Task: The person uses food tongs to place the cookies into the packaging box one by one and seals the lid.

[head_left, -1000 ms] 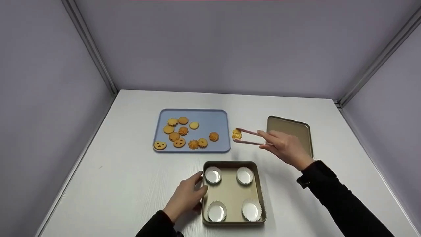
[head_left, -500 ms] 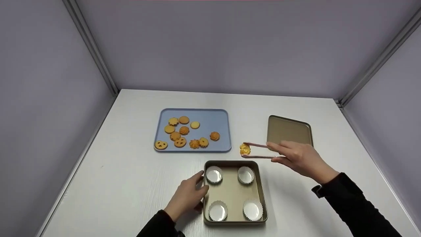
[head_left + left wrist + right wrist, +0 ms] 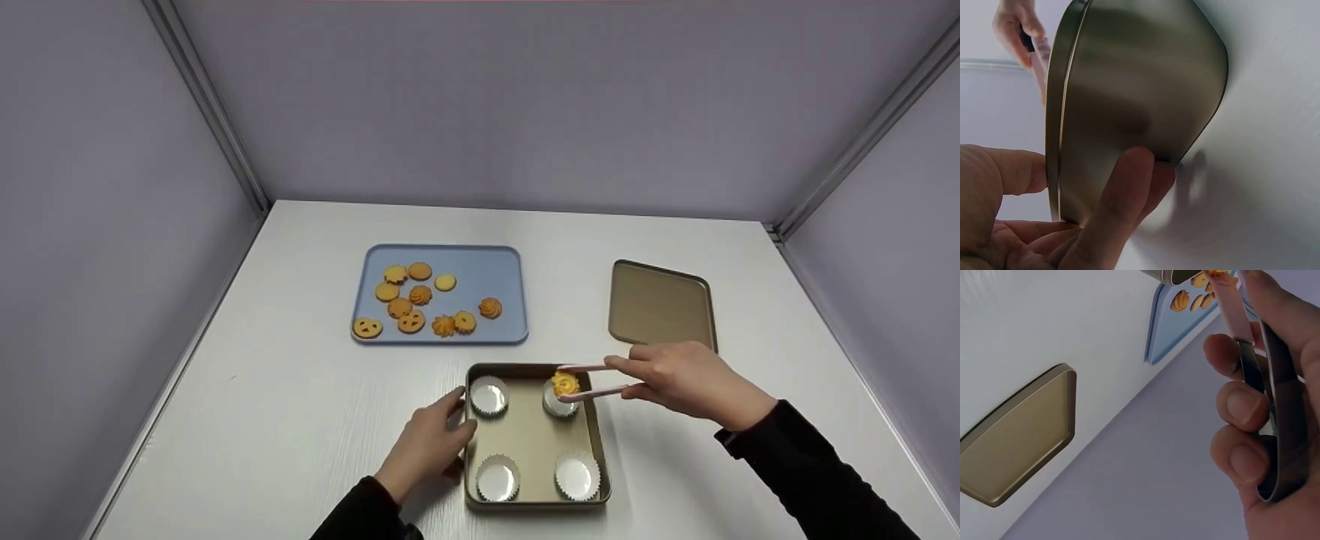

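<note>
My right hand grips a pair of tongs with pink tips and a dark metal handle. Between the tips is a yellow swirled cookie, over the far right white paper cup. That cup is in a deep gold rectangular tin, which has similar cups at its other corners: far left, near left and near right. My left hand holds the tin's left side, thumb at the rim and fingers against the outer wall.
Behind the tin lies a blue tray with several cookies, some round and some swirled. A flat gold lid rests on the white table at the back right, partly behind the right hand. Grey panels enclose the table.
The right hand has carried the cookie in the tongs from beside the blue tray toward the person, over the far right cup. The left hand stays at the tin.
</note>
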A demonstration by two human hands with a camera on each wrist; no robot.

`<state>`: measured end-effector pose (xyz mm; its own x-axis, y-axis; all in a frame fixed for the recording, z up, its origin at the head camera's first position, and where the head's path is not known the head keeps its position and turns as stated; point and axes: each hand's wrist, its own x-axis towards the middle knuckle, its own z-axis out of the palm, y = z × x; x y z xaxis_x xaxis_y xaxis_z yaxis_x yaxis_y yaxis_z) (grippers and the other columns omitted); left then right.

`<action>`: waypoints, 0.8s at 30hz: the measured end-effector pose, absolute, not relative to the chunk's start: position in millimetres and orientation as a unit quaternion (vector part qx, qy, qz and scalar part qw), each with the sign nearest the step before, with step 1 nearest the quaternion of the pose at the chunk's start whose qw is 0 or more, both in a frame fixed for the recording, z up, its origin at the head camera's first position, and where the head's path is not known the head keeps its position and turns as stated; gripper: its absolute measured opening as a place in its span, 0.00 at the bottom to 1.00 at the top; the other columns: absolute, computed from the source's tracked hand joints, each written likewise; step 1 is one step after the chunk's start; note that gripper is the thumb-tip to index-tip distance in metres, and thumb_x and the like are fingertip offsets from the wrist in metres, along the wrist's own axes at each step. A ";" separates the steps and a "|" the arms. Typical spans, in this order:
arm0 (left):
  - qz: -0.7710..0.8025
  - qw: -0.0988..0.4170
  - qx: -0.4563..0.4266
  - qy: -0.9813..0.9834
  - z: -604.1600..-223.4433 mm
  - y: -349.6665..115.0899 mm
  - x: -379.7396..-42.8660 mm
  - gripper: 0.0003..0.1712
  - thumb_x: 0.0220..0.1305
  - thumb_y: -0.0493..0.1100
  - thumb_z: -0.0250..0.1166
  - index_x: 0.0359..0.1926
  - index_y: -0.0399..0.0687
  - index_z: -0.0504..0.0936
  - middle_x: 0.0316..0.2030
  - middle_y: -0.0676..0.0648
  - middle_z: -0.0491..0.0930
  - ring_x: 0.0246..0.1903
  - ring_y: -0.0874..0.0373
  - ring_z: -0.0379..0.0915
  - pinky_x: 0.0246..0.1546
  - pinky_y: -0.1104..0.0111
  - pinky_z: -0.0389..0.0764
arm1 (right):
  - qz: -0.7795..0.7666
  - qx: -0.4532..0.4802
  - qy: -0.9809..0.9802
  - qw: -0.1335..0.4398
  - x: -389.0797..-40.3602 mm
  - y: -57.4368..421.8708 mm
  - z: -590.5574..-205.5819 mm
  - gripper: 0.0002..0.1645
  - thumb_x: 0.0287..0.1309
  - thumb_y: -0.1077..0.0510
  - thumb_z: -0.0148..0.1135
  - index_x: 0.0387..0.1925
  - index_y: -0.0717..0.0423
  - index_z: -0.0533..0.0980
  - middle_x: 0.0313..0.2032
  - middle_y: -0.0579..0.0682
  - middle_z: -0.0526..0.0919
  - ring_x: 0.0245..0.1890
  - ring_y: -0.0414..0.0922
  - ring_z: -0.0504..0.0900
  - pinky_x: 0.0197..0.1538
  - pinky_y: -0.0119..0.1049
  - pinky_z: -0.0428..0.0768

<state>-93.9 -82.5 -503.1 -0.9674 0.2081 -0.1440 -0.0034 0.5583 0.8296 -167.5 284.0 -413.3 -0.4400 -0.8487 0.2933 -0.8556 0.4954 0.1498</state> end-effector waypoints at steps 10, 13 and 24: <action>0.449 0.115 0.056 0.884 -502.2 -81.3 -94.3 0.37 0.70 0.46 0.62 0.74 0.34 0.66 0.65 0.37 0.77 0.65 0.35 0.71 0.68 0.43 0.69 | -0.039 0.484 -0.864 0.133 -163.6 269.7 -416.3 0.24 0.46 0.47 0.81 0.42 0.48 0.80 0.21 0.42 0.71 0.16 0.41 0.72 0.13 0.35 0.68; 0.447 0.115 0.054 0.885 -502.0 -81.0 -94.1 0.37 0.70 0.46 0.62 0.74 0.34 0.66 0.65 0.38 0.77 0.66 0.35 0.70 0.68 0.43 0.69 | -0.053 0.480 -0.866 0.130 -163.4 266.6 -418.0 0.24 0.45 0.46 0.81 0.40 0.48 0.79 0.21 0.42 0.71 0.17 0.42 0.73 0.13 0.36 0.69; 0.447 0.117 0.052 0.885 -501.8 -80.9 -92.9 0.37 0.69 0.47 0.63 0.74 0.35 0.66 0.64 0.37 0.77 0.65 0.34 0.70 0.68 0.42 0.69 | -0.073 0.478 -0.865 0.133 -163.8 260.1 -430.5 0.25 0.42 0.45 0.82 0.37 0.51 0.78 0.19 0.43 0.70 0.17 0.42 0.73 0.15 0.36 0.71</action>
<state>-92.9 -80.9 -501.8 -0.9674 0.1961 -0.1601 -0.0125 0.5945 0.8040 -163.8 260.1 -430.5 -0.5069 -0.8470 0.1600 -0.8079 0.5316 0.2543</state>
